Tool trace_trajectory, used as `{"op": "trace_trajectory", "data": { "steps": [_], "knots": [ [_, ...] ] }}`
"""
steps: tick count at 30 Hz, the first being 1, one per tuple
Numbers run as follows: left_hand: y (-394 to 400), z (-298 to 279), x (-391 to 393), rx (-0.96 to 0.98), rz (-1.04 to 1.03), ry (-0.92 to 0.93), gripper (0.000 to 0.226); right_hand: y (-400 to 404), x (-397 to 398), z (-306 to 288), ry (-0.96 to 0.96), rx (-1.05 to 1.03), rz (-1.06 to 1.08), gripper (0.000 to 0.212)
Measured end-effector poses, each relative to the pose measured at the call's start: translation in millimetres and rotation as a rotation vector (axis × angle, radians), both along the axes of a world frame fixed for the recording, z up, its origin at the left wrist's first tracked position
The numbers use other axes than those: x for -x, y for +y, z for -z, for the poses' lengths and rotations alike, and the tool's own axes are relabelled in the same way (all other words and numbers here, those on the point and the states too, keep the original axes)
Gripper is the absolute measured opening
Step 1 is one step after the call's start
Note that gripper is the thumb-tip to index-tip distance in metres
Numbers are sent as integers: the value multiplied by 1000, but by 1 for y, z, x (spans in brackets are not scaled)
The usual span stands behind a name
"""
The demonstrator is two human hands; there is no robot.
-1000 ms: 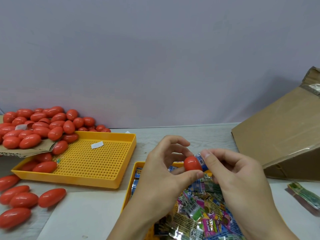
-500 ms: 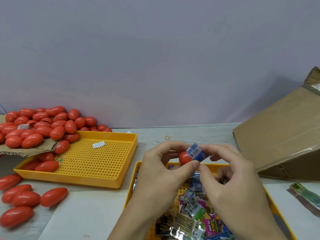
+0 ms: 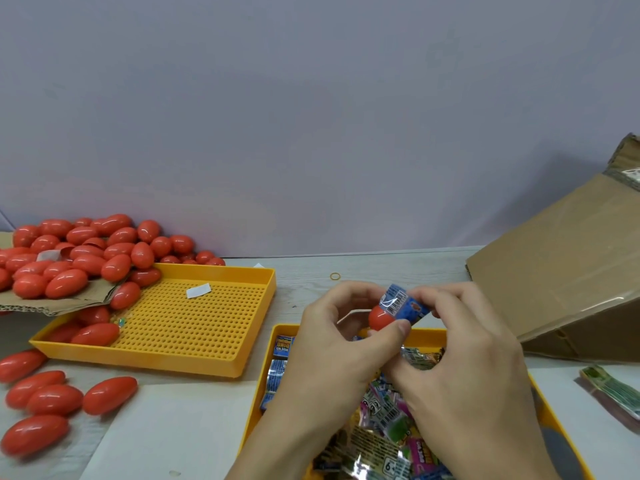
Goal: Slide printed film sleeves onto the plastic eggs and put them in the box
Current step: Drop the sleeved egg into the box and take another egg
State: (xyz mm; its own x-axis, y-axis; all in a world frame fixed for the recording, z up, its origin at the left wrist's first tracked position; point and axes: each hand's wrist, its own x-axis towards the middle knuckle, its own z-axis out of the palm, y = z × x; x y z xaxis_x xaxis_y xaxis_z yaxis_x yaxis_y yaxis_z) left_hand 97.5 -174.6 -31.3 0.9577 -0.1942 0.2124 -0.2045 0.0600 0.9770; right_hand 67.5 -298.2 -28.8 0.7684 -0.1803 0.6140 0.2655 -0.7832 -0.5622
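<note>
Together, left hand [image 3: 332, 344] pinches red egg [image 3: 379, 317]; right hand [image 3: 464, 358] grips blue sleeve [image 3: 403, 303]

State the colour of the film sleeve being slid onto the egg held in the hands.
Mainly blue, with a white barcode patch, seen in the head view.

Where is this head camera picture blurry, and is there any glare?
Head view: the loose red eggs at lower left are smeared, likely by motion; the egg and blue sleeve held by both hands look sharper; small highlights glint on the piled eggs; the wide lens bows the table edge.
</note>
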Motion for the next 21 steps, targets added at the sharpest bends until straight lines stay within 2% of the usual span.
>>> {"op": "trace_trajectory", "data": {
  "steps": [5,14,18,21],
  "knots": [
    [0,-1,1,79,43,64,24,-1,0,1,-4,1,-21,40],
    [2,1,-1,31,73,99,20,-4,-1,3,23,-16,-61,42],
    [0,0,0,142,152,190,43,-2,0,3,19,-19,-114,40],
    [0,-1,-1,66,165,193,44,-2,1,3,22,-12,-151,39]
  ]
}}
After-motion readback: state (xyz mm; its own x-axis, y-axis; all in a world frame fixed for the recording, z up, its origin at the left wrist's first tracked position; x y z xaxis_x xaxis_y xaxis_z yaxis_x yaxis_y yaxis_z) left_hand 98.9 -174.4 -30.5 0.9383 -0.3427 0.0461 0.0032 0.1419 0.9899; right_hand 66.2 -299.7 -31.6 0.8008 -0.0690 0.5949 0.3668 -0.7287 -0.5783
